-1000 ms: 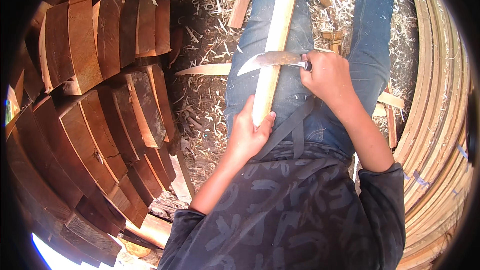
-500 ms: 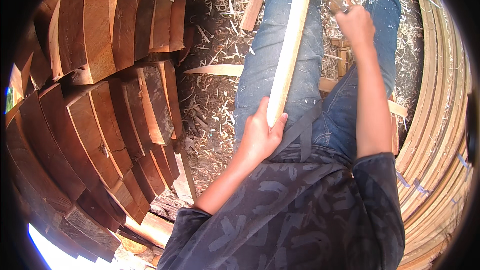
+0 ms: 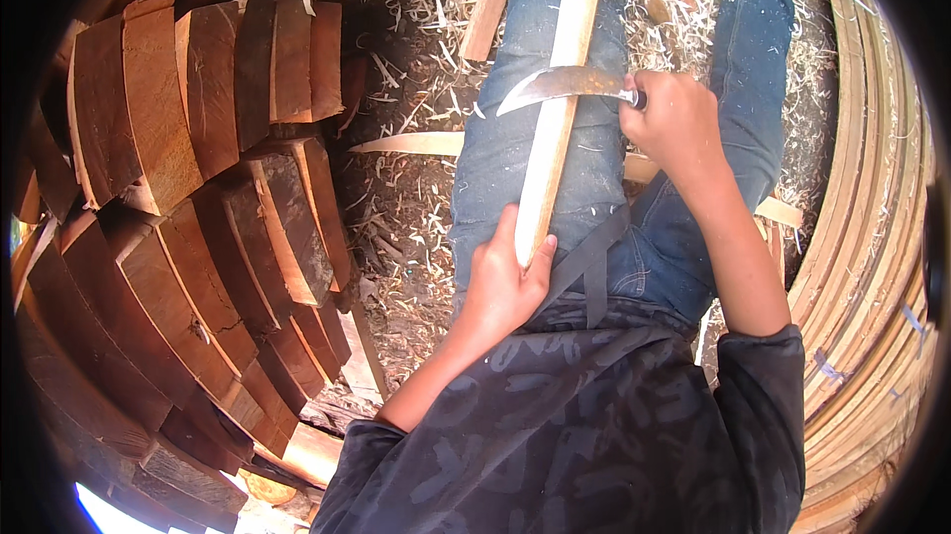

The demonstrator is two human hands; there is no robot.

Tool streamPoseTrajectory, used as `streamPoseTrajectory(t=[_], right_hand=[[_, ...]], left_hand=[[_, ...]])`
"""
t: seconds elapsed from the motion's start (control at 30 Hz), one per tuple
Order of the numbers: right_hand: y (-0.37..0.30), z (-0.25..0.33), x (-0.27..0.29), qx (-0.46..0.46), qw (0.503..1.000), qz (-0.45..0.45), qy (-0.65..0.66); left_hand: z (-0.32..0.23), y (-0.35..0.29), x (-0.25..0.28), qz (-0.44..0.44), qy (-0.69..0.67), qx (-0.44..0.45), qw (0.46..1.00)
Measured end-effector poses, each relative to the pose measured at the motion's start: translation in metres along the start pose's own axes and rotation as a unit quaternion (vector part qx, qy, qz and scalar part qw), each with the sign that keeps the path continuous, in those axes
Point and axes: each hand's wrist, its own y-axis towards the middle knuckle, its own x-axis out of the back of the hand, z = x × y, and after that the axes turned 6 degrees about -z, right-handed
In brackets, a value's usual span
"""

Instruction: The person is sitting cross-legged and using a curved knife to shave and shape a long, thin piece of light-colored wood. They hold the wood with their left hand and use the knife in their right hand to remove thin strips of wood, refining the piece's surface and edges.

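Note:
A long pale wooden strip point(image 3: 563, 88) lies along my left thigh, which is in blue jeans. My left hand point(image 3: 503, 281) grips the strip's near end above my lap. My right hand point(image 3: 676, 121) is closed around the handle of a curved knife point(image 3: 563, 85), whose blade lies crosswise over the strip, tip pointing left. The strip's far end runs out of the top of the view.
Thick curved wooden blocks point(image 3: 198, 197) are stacked in rows on my left. Bent thin wooden strips point(image 3: 872, 267) are piled on my right. Shavings point(image 3: 416, 187) cover the ground, with loose strips point(image 3: 406, 144) lying among them.
My right hand had pushed the knife far up the strip half a second ago; it has drawn back down to the middle of the strip. My left hand keeps its hold.

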Motion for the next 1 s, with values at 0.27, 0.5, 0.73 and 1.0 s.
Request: streamPoseTrajectory(t=[0.27, 0.5, 0.73, 1.0], right_hand=[[0.074, -0.036, -0.016, -0.044, 0.995, -0.072, -0.059], [0.156, -0.132, -0.031, -0.243, 0.970, 0.014, -0.013], [0.091, -0.142, -0.027, -0.222, 0.972, -0.041, 0.061], [0.088, -0.026, -0.003, -0.024, 0.998, -0.059, -0.007]], left_hand=[[-0.003, -0.002, 0.001, -0.002, 0.044, 0.010, 0.999], [-0.003, 0.000, 0.001, 0.003, 0.047, -0.010, 0.999], [0.009, 0.009, 0.005, 0.024, -0.026, 0.021, 0.999], [-0.001, 0.007, 0.011, 0.011, -0.038, 0.034, 0.999]])
